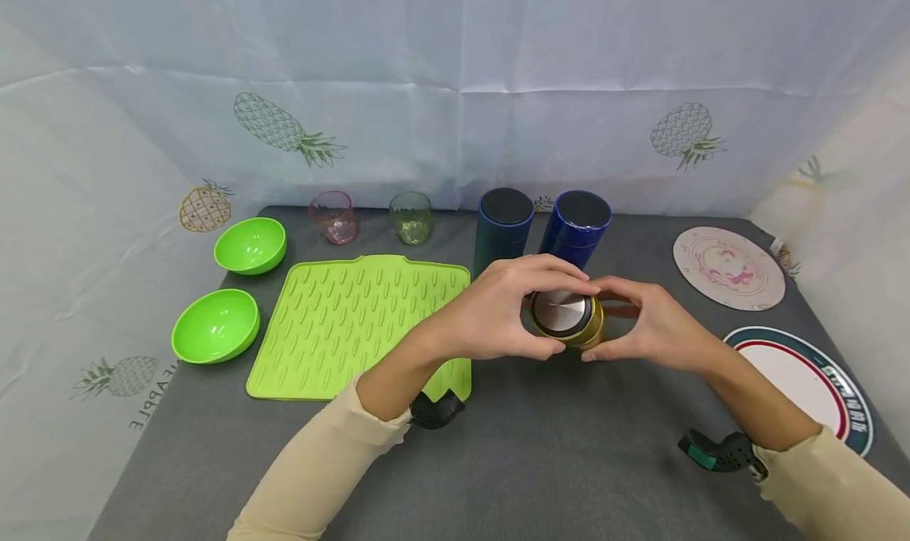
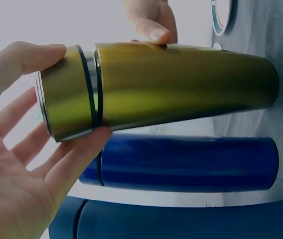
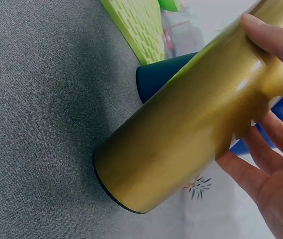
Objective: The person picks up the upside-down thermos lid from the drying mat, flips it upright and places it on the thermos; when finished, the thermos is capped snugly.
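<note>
A gold thermos bottle (image 1: pixel 594 334) stands in front of me, its lid (image 2: pixel 66 97) topped by a silver disc with a black ring. My left hand (image 1: pixel 508 308) grips this lid from the side, thumb and fingers spread around it. In the left wrist view a narrow gap with a dark ring and a shiny neck shows between lid and body. Lower down, my right hand (image 1: pixel 657 328) holds the bottle's body (image 3: pixel 181 134), thumb on one side and fingers on the other. The base meets the grey table in the right wrist view.
Behind the bottle stand a blue thermos (image 1: pixel 579 221) and a dark teal one (image 1: pixel 503 229). Leftward lie a green mat (image 1: pixel 362 328), two green bowls (image 1: pixel 250 246), a pink glass (image 1: pixel 334 217) and a green glass (image 1: pixel 411 219). Two round mats, pink (image 1: pixel 728 268) and white-centred (image 1: pixel 796 375), lie right.
</note>
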